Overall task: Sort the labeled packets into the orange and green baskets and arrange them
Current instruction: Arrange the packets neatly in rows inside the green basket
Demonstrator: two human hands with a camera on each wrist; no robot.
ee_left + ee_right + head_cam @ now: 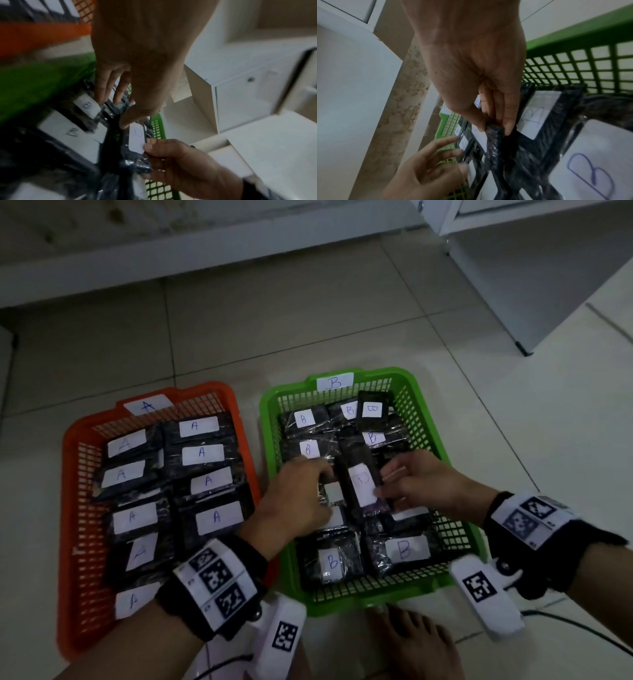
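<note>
Packet (361, 474) marked B in right hand (419, 481) grip.

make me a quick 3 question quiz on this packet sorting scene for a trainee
1. True or false: the right hand pinches a packet over the orange basket.
2. Which letter marks the green basket? a) A b) B c) C
3. Fill in: the left hand reaches among packets in the ____ basket.

Key: 1 false, the held packet is over the green basket; 2 b; 3 green.
</note>
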